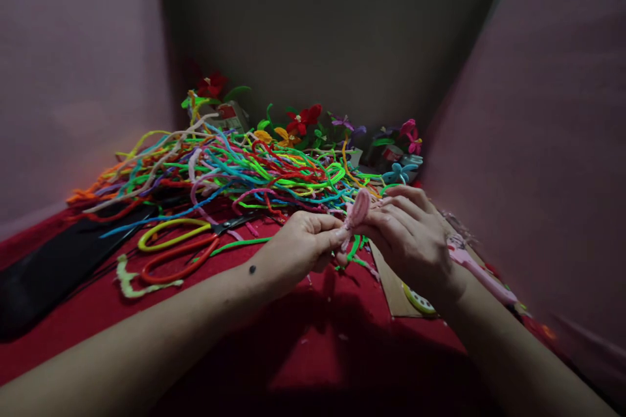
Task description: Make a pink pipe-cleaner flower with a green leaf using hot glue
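Between my two hands is a pink pipe cleaner (359,208) bent into an upright loop, like a petal. My left hand (306,241) pinches its lower end between thumb and forefinger. From the other side, the fingers of my right hand (403,228) close on the same piece near the base of the loop; my fingertips hide part of it. Just beyond the hands lies a big tangled heap of pipe cleaners (274,169) in many colours. Scissors (180,247) with one yellow and one red handle rest left of my left hand.
Behind the heap stand pipe-cleaner flowers, among them a red flower (304,119) and a blue flower (400,172). A black flat object (53,273) lies at the left. Cardboard (386,280) and a pink-handled tool (482,273) are by my right arm. Red cloth (220,365) covers the table.
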{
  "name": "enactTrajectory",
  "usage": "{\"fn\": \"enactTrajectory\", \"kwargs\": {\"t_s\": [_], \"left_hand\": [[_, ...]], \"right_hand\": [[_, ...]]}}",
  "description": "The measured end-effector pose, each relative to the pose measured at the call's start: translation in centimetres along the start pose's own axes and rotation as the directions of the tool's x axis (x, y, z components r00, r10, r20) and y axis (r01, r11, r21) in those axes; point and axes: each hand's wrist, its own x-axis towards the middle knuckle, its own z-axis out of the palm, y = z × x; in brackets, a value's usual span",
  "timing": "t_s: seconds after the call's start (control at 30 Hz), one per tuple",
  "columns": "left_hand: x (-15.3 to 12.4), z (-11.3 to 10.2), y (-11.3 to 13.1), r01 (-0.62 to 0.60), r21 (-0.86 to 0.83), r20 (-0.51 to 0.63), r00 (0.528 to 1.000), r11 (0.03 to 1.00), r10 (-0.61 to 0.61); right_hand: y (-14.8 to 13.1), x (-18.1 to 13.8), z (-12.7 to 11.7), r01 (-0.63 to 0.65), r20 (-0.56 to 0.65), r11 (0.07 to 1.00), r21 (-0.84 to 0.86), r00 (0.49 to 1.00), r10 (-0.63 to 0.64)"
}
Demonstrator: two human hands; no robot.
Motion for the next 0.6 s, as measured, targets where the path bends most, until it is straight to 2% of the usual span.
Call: {"fn": "enactTrajectory", "kwargs": {"t_s": [0.2, 0.4, 0.53, 0.6], "left_hand": [[-0.3, 0.7, 0.2, -0.109, 0.285, -0.081, 0.987, 0.952, 0.137], [-0.4, 0.9, -1.3, -0.25, 0.583, -0.11, 0.918, 0.773, 0.38], [-0.4, 0.6, -1.5, -0.288, 0.672, -0.066, 0.894, 0.682, 0.442], [-0.3, 0.5, -1.2, -0.284, 0.655, -0.064, 0.902, 0.7, 0.426]], "right_hand": [[-0.2, 0.1, -0.5, 0.094, 0.044, 0.994, -0.048, 0.995, -0.092], [-0.3, 0.5, -0.7, 0.115, 0.07, 0.991, -0.068, 0.992, -0.11], [-0.2, 0.4, -0.6, 0.109, 0.059, 0.991, -0.074, 0.993, -0.104], [-0.2, 0.2, -0.6, 0.084, 0.011, 0.996, -0.032, 0.996, -0.084]]}}
